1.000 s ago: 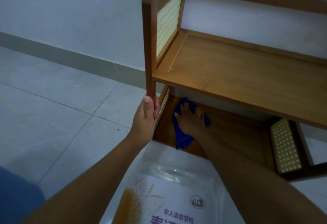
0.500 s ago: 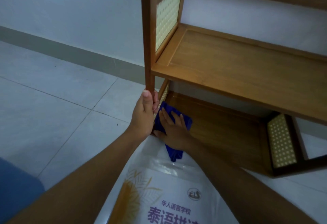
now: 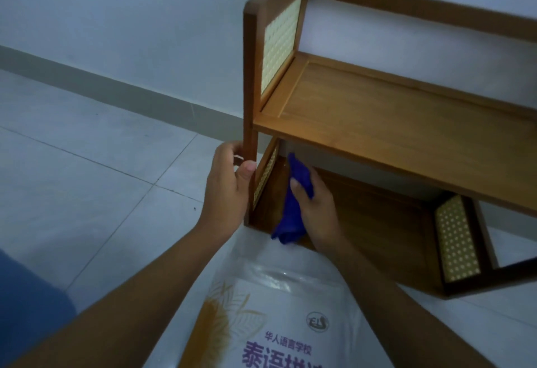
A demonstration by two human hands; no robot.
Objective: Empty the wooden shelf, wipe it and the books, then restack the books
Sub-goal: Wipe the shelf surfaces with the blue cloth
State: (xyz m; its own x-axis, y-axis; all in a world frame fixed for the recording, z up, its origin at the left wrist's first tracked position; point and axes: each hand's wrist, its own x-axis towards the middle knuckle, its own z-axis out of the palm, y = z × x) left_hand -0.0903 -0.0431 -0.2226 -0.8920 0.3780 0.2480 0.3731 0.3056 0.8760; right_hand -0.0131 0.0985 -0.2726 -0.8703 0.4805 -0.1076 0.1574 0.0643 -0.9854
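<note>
We have the wooden shelf (image 3: 377,123) standing on the tiled floor (image 3: 87,193) against the wall (image 3: 130,19). Both tiers are bare, so emptying looks done. Our left hand (image 3: 229,184) is wrapped round its front left post (image 3: 250,77), steadying it. Our right hand (image 3: 316,205) clutches the blue cloth (image 3: 293,210) at the left end of the lower tier, just beside the woven side panel (image 3: 264,176). We judge we are mid-wipe on the shelf. A plastic-wrapped book (image 3: 284,324) lies on the floor before us; wiping the books and restacking remain.
</note>
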